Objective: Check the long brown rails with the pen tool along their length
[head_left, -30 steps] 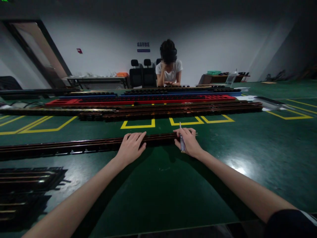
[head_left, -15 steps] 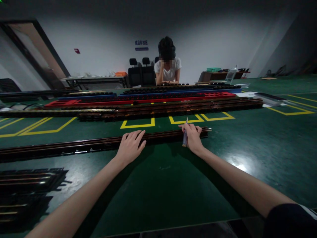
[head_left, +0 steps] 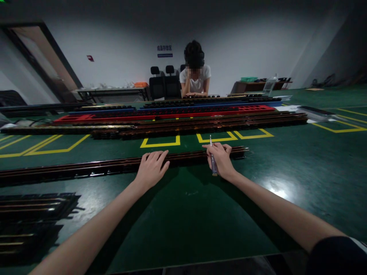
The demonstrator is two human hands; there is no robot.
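A long dark strip with copper-coloured rods (head_left: 109, 165) lies across the green table (head_left: 183, 221). My left hand (head_left: 151, 168) rests on its near edge, fingers over the strip and thumb apart, holding nothing. Near the strip's right end, my right hand (head_left: 220, 158) holds a slim pen-like tool with a clear handle and metal tip (head_left: 213, 164). The tool's tip points away from me, past the strip, and the hand's fingers lie over the strip.
Beyond lie a bundle of similar strips (head_left: 206, 125), a red tray (head_left: 172, 113) and blue trays (head_left: 252, 104). More dark strips (head_left: 37, 206) lie near left. A person (head_left: 197, 78) sits across the table. A dark flat device (head_left: 318, 111) is at right.
The tool in my right hand has turned slightly, its tip shifting left and its handle end coming a little nearer. My left hand stays on the strip. The view has shifted slightly.
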